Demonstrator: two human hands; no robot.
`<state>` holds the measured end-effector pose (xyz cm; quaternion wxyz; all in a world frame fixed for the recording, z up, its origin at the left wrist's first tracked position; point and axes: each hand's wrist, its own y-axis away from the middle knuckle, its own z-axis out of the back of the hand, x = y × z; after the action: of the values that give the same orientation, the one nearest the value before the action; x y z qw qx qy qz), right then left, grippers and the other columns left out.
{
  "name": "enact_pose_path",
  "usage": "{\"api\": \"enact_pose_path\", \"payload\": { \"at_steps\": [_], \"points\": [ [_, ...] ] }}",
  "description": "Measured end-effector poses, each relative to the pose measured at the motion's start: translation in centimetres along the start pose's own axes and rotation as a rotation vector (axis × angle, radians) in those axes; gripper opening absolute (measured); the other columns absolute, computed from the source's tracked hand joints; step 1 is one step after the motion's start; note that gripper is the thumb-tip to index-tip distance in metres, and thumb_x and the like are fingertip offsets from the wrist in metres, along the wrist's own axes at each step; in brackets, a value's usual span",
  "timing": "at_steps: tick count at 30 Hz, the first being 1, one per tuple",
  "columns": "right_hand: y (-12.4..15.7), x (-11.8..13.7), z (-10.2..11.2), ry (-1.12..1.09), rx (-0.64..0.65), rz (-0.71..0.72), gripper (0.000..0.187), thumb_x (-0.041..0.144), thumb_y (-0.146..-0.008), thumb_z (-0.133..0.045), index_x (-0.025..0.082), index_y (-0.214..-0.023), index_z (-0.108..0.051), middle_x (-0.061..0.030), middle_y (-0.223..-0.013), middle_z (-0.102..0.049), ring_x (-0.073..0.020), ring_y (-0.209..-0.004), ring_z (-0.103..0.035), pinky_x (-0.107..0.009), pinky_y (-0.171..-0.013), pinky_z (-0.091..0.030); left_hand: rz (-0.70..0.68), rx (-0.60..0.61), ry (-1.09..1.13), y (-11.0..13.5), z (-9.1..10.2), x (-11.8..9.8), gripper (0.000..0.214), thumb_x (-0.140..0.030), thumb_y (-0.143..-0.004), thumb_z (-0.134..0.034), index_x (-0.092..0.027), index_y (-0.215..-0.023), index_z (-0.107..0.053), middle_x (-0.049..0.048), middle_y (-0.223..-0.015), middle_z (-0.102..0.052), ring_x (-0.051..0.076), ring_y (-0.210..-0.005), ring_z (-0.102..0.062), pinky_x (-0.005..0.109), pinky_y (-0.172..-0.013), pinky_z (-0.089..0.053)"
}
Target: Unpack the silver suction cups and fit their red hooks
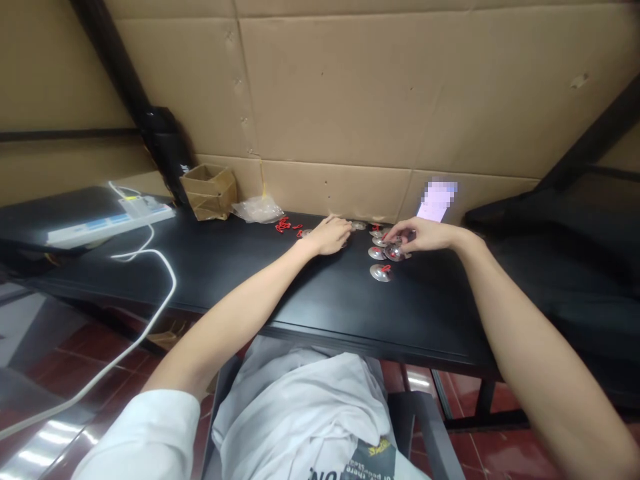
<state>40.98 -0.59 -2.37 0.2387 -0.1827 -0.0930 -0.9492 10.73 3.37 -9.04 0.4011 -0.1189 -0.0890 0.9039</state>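
Observation:
My right hand (413,235) pinches a small domed metal finger cymbal (395,251) with a red cord, just above the table. Near it on the black tabletop lie more such cymbals: one in front (381,273), another to the left (377,253), and others partly behind my fingers. My left hand (333,235) is palm down at the back of the table, its fingers curled; what is beneath them is hidden. A cymbal (359,226) lies by its fingertips, and part of another shows at its wrist side. Red cord loops (283,225) are heaped farther left.
A small open cardboard box (209,192) and a clear plastic bag (259,209) stand along the cardboard wall. A lit phone (434,205) leans at the back right. On the left are a power strip (110,225) and a white cable (167,293) hanging over the edge.

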Motion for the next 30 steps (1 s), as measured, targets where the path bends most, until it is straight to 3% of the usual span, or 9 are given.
{"api": "enact_pose_path", "payload": {
  "at_steps": [3, 6, 11, 14, 16, 18, 21, 25, 30],
  "points": [
    [0.1, -0.1, -0.1, -0.020, 0.052, -0.002, 0.066, 0.058, -0.062, -0.093, 0.023, -0.117, -0.086, -0.0052, -0.090, -0.081, -0.0257, -0.084, -0.073, -0.033, -0.074, -0.054, -0.209, -0.007, 0.115, -0.3, -0.6, -1.9, 0.051, -0.041, -0.115, -0.037, -0.022, -0.158, -0.055, 0.0096, -0.167, -0.054, 0.024, -0.155, -0.049, 0.043, -0.131, -0.031],
    [-0.3, -0.2, -0.4, -0.037, 0.047, -0.017, 0.061, 0.064, -0.064, -0.092, 0.023, -0.108, -0.088, -0.0058, -0.084, -0.081, -0.0249, -0.077, -0.073, -0.033, -0.071, -0.054, -0.330, 0.024, 0.144, -0.5, -1.0, -3.6, 0.045, -0.043, -0.113, -0.046, -0.023, -0.149, -0.064, 0.0099, -0.152, -0.068, 0.025, -0.141, -0.061, 0.040, -0.120, -0.042],
    [-0.7, -0.4, -0.5, -0.114, -0.093, 0.016, 0.051, 0.064, -0.074, -0.086, 0.019, -0.099, -0.088, -0.0087, -0.087, -0.083, -0.0245, -0.073, -0.073, -0.034, -0.068, -0.055, -0.189, -0.084, 0.021, -0.3, -0.8, -3.9, 0.022, -0.030, -0.104, -0.059, -0.020, -0.112, -0.077, 0.0099, -0.122, -0.077, 0.028, -0.119, -0.069, 0.041, -0.107, -0.049],
    [-1.2, 0.3, -1.2, -0.254, -0.212, 0.030, 0.048, 0.060, -0.075, -0.088, 0.018, -0.097, -0.086, -0.0087, -0.083, -0.082, -0.0227, -0.068, -0.071, -0.033, -0.064, -0.055, -0.136, -0.170, 0.018, 0.0, -0.4, -3.7, 0.021, -0.019, -0.100, -0.057, -0.021, -0.112, -0.074, 0.0081, -0.120, -0.077, 0.027, -0.120, -0.068, 0.041, -0.108, -0.048],
    [-1.8, 1.1, -2.1, -0.400, -0.284, 0.038, 0.045, 0.057, -0.073, -0.092, 0.019, -0.096, -0.084, -0.0087, -0.084, -0.082, -0.0226, -0.070, -0.072, -0.033, -0.065, -0.057, -0.087, -0.238, 0.071, 0.1, -0.1, -3.7, 0.020, -0.026, -0.103, -0.056, -0.022, -0.113, -0.072, 0.0075, -0.118, -0.078, 0.026, -0.114, -0.069, 0.039, -0.103, -0.049],
    [-2.5, 2.0, -3.4, -0.525, -0.345, 0.031, 0.042, 0.055, -0.072, -0.095, 0.019, -0.091, -0.082, -0.0093, -0.082, -0.082, -0.0221, -0.070, -0.072, -0.033, -0.066, -0.058, -0.014, -0.284, 0.123, 0.2, 0.0, -3.7, 0.026, -0.044, -0.105, -0.058, -0.021, -0.106, -0.071, 0.0078, -0.109, -0.079, 0.026, -0.103, -0.071, 0.038, -0.094, -0.051],
    [-3.5, 3.2, -5.5, -0.692, -0.395, 0.015, 0.045, 0.057, -0.070, -0.098, 0.018, -0.086, -0.080, -0.0107, -0.081, -0.081, -0.0202, -0.067, -0.070, -0.032, -0.063, -0.058, 0.095, -0.293, 0.193, 0.2, -0.1, -3.2, 0.038, -0.058, -0.103, -0.061, -0.021, -0.104, -0.070, 0.0072, -0.101, -0.078, 0.025, -0.093, -0.071, 0.034, -0.081, -0.049],
    [-4.7, 3.7, -7.5, -0.769, -0.425, 0.027, 0.045, 0.055, -0.070, -0.098, 0.018, -0.087, -0.079, -0.0097, -0.081, -0.080, -0.0190, -0.067, -0.069, -0.032, -0.065, -0.059, 0.091, -0.245, 0.284, -0.2, -0.7, -1.9, 0.028, -0.047, -0.101, -0.067, -0.021, -0.107, -0.073, 0.0061, -0.101, -0.079, 0.023, -0.091, -0.070, 0.031, -0.074, -0.045],
    [-5.5, 3.7, -8.5, -0.670, -0.545, 0.026, 0.020, 0.034, -0.087, -0.081, 0.018, -0.098, -0.076, -0.0084, -0.088, -0.080, -0.0194, -0.075, -0.072, -0.035, -0.078, -0.062, 0.206, -0.244, 0.481, -0.7, -0.9, -1.6, 0.024, -0.042, -0.096, -0.072, -0.019, -0.094, -0.080, 0.0038, -0.083, -0.078, 0.018, -0.077, -0.068, 0.029, -0.075, -0.047]
  ]
}}
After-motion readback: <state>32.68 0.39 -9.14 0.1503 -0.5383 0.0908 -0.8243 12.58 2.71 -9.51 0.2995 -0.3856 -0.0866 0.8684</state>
